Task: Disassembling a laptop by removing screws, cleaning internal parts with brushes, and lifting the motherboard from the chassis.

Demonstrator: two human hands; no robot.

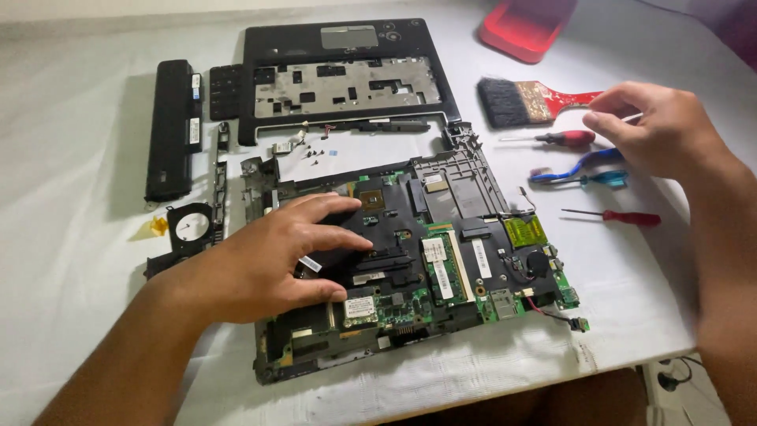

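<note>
A laptop base with its green and black motherboard (465, 260) exposed lies on the white table. My left hand (276, 256) rests flat on the board's left half, fingers spread over a dark cooling part. My right hand (658, 126) hovers at the right, above the tools, fingers loosely curled and pinched; whether it holds anything I cannot tell. Below it lie a red-handled screwdriver (564, 139), a blue tool (583, 170) and a thin red screwdriver (619, 216). A paintbrush with black bristles and a red handle (520, 101) lies just left of that hand.
The removed black palm-rest frame (347, 75) lies at the back, with a long black battery (172, 130) to its left. A round fan part (189, 227) and several small screws (311, 154) sit nearby. A red tray (524, 28) stands at the back right. The table edge runs along the front.
</note>
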